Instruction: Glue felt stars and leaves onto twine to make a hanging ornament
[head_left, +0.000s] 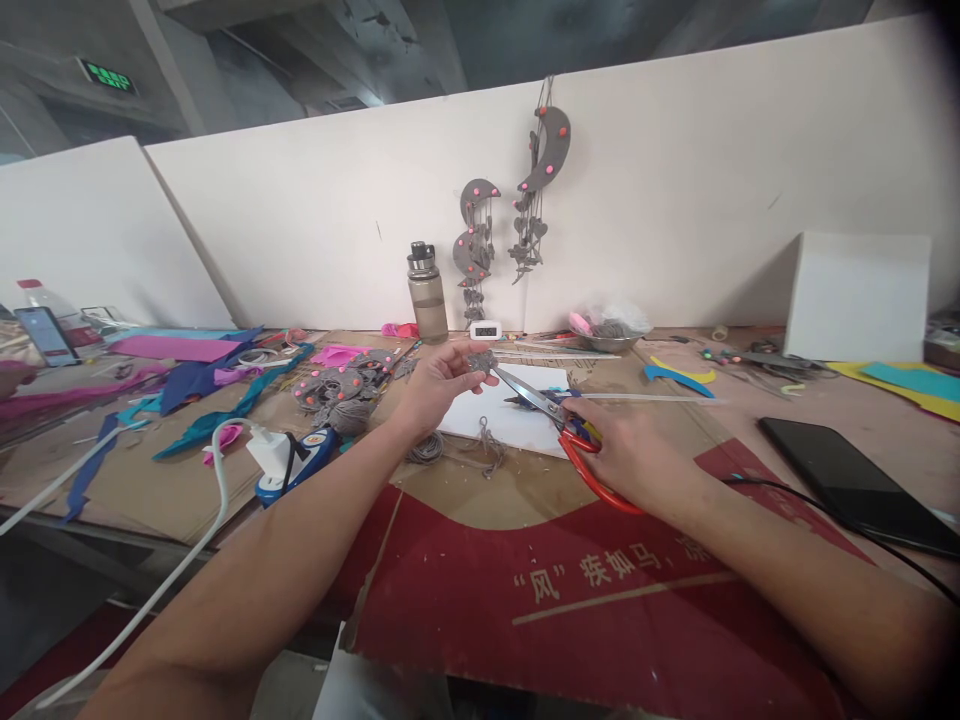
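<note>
**Left hand (450, 388) on gray piece (482, 362), scissors (527, 386) up to it: looks midway**

You've got the small gray piece pinched between thumb and fingers of your left hand, raised over the white sheet (466, 418) near the middle of the desk (739, 420). Your right hand (630, 450) is closed around the red-handled scissors, blades pointing far-left, tips at the gray piece. Touching or just beside it, can't tell; same for whether anything is cut yet.

Done, by the look of it: two gray crescent hangings, the upper hanging (555, 150) and the lower hanging (472, 255), both with pink dots and small shapes on cords, up against the white board (300, 230) at the far side. More dotted gray pieces sit in a pile (345, 388) to your left, so those seem at least partly made.

Left, judging from how things lie: the gray piece is in your grip, not set down or attached to anything you can make out. Loose gray cord (491, 452) lies at the near edge of the white sheet, with a cord coil (426, 449) just left of it; both look unused so far. Total count left: can't tell.
</note>
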